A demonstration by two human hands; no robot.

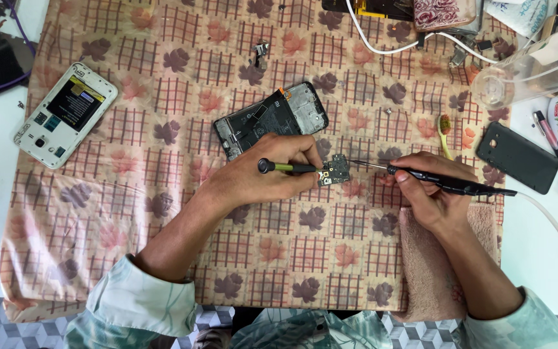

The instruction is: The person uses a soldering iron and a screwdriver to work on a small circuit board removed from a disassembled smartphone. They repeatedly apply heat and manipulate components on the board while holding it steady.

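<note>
My left hand (263, 171) grips a thin tool with a green shaft and a black round end (279, 167), its tip pressed on a small dark circuit board (336, 170) lying on the patterned cloth. My right hand (431, 190) holds a black soldering iron (450, 184) with a white cord; its fine metal tip reaches left and touches the board's right edge. Just beyond my left hand lies an opened black phone frame (272, 119) with its insides showing.
A white phone (66, 113) with its back off lies far left. A black phone (518, 157), a pen (550, 139) and a clear plastic container (537, 68) sit at right. A pink towel (427, 271) is under my right forearm. A toothbrush (445, 132), a white cable (382, 45) and small parts lie behind.
</note>
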